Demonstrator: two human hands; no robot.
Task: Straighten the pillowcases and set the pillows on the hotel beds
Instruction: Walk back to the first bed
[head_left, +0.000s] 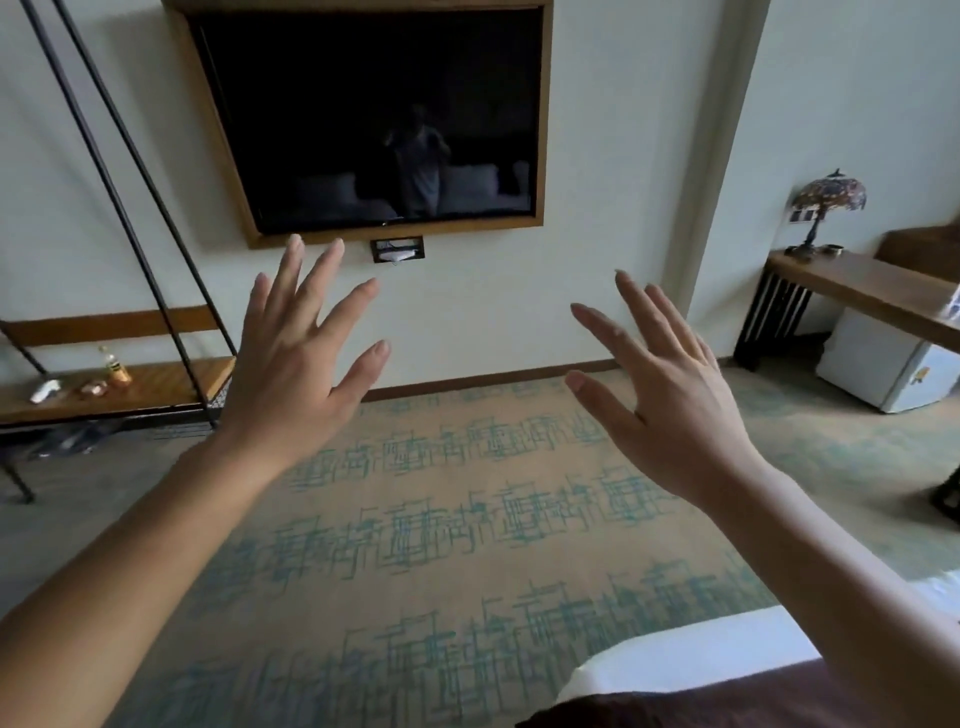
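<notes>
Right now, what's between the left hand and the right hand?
Nothing is held there. In the head view, the left hand and right hand are raised apart with fingers spread; through the gap show only the pale wall and patterned carpet.

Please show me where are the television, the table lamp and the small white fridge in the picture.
television (374, 119), head view, middle of the dark screen.
table lamp (827, 195), head view, on the coloured glass shade.
small white fridge (883, 364), head view, on its white front, under the wooden desk.
</notes>
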